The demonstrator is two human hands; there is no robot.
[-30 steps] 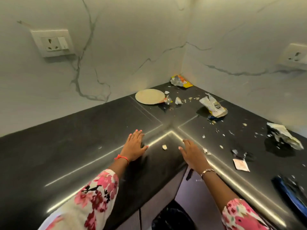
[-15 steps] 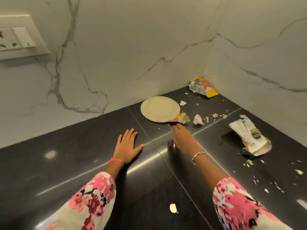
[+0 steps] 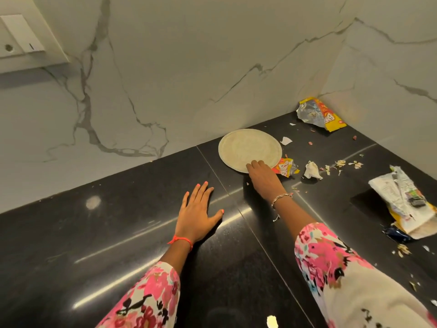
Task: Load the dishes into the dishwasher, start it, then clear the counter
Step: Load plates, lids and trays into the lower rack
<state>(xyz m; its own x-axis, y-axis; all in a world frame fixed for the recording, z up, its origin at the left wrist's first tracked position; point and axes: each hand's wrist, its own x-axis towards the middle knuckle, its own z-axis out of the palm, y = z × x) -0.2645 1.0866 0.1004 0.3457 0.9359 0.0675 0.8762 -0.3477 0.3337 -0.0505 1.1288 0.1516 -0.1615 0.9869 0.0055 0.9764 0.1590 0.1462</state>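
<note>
A round beige plate lies flat on the black counter near the marble back wall. My right hand reaches to the plate's near rim, its fingertips on the edge; whether they grip it is unclear. My left hand rests flat on the counter, fingers spread, well left of the plate and holding nothing. A torn orange snack wrapper lies against the plate's right edge, beside my right hand.
A yellow snack packet sits in the wall corner. A crumpled white scrap, crumbs and a pile of torn paper wrappers litter the counter to the right. A switch plate is on the wall upper left.
My right hand has moved forward from the counter's front edge up to the plate's near rim. My view has closed in on the corner. My left hand stays flat on the counter.
</note>
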